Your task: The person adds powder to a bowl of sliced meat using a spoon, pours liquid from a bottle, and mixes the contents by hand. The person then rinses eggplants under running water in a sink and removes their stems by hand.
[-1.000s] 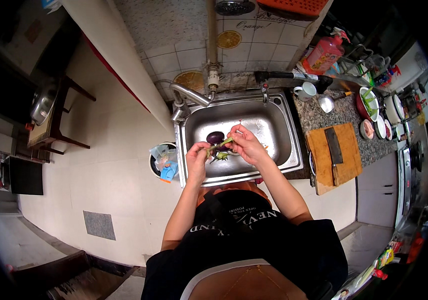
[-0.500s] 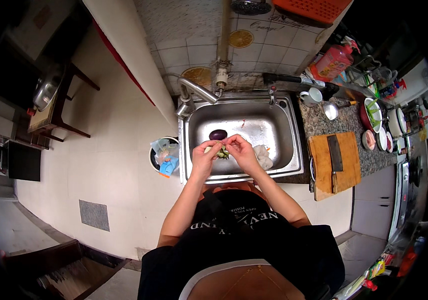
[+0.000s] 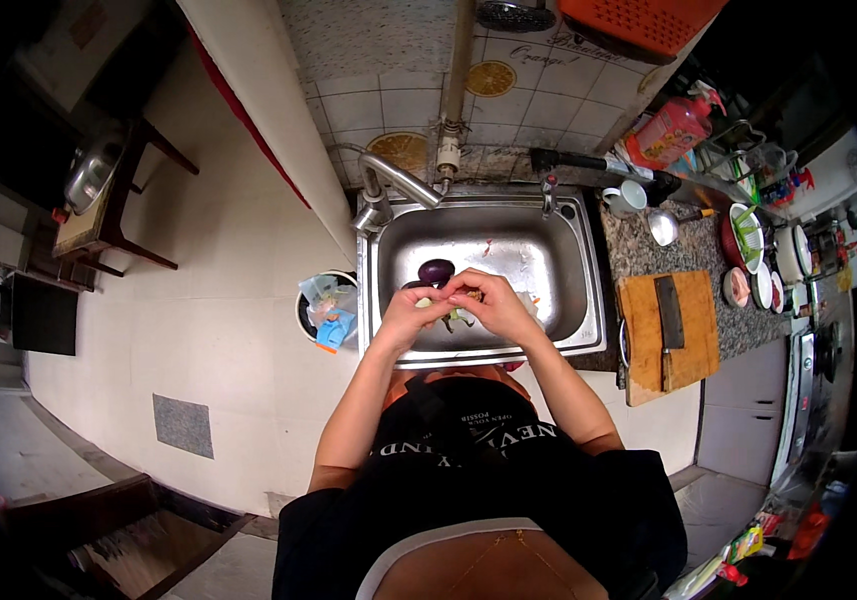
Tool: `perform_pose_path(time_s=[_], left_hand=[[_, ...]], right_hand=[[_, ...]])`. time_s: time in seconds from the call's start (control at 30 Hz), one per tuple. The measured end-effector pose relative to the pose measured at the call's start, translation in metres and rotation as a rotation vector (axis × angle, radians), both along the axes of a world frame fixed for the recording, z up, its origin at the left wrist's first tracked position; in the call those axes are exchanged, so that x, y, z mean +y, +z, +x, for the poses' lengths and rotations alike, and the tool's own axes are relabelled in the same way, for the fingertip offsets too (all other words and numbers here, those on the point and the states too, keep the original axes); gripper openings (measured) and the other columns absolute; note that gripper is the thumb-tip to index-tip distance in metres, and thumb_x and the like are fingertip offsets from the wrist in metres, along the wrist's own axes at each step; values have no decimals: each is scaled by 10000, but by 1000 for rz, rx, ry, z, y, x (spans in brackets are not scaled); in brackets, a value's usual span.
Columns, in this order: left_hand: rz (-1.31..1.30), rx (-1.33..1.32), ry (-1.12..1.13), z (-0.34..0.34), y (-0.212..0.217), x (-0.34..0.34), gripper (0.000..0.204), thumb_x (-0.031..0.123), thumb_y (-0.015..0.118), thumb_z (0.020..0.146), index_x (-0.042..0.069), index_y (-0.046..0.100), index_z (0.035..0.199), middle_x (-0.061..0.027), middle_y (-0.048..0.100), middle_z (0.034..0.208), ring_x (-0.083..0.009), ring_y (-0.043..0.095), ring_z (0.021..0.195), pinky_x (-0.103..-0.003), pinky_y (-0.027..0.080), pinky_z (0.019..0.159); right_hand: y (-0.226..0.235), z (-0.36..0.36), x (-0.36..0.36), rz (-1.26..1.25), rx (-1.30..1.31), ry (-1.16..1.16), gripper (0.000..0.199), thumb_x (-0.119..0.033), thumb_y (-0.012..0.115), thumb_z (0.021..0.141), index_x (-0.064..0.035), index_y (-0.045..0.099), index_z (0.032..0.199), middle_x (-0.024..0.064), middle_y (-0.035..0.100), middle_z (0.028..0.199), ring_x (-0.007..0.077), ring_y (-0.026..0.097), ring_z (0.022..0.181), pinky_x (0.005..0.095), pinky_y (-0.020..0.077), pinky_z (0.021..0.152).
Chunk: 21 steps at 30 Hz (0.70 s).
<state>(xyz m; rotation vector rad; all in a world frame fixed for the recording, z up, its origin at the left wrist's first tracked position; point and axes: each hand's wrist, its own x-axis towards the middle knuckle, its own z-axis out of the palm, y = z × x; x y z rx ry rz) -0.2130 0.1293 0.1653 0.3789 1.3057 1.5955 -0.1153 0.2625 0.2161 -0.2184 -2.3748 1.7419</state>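
Note:
Both my hands are over the steel sink (image 3: 571,240), fingertips meeting in front of me. My left hand (image 3: 415,318) is closed in a pinch, its fingers against those of my right hand (image 3: 497,302), which is closed too. Whatever lies between the fingertips is small and mostly hidden. Just beyond them in the basin rests a smooth dark purple vegetable (image 3: 437,271); a second dark shape is partly covered by my left fingers. Green and pale scraps (image 3: 459,319) show beneath my hands. A pale lump lies behind my right hand, largely covered.
The curved faucet (image 3: 404,180) reaches over the sink's back left. At right, a cleaver (image 3: 670,312) lies on a wooden cutting board (image 3: 699,350). Farther back stand a white mug (image 3: 629,196), a ladle (image 3: 663,228) and several bowls. A lined trash bin (image 3: 311,325) stands left of the sink.
My right hand has turned and moved slightly right, covering more of the pale lump. My left fingers are flatter, and both hands remain together over the sink.

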Motion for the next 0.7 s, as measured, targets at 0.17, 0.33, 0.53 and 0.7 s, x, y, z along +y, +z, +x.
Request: perform_pose_path(time_s=[0.17, 0.33, 0.53, 0.7], left_hand=[[79, -274, 31, 0, -1, -2, 122, 95, 621, 750, 32, 568, 840, -16, 556, 746, -42, 453, 556, -153, 331, 471], [283, -517, 194, -5, -11, 1, 124, 96, 591, 774, 32, 541, 867, -16, 543, 755, -57, 477, 560, -143, 385, 480], [332, -530, 330, -7, -9, 7, 107, 92, 583, 779, 40, 536, 859, -10, 530, 757, -63, 470, 578, -153, 389, 506], [341, -513, 438, -18, -20, 1, 144, 89, 585, 779, 44, 540, 907, -5, 531, 764, -56, 465, 576, -152, 388, 506]], right_hand=[[-14, 1, -5, -31, 28, -138, 48, -31, 539, 773, 1, 563, 800, 57, 576, 809, 119, 546, 739, 238, 437, 670], [-15, 3, -10, -167, 173, -206, 44, -37, 490, 819, 7, 490, 818, 77, 579, 845, 123, 539, 803, 241, 425, 738], [-19, 9, -7, -327, 260, -343, 67, -76, 409, 872, -12, 418, 852, 75, 561, 751, 115, 532, 751, 248, 427, 728], [-16, 12, 16, -585, 365, -543, 59, -117, 408, 885, -60, 394, 882, 33, 491, 738, 118, 509, 693, 256, 440, 700]])
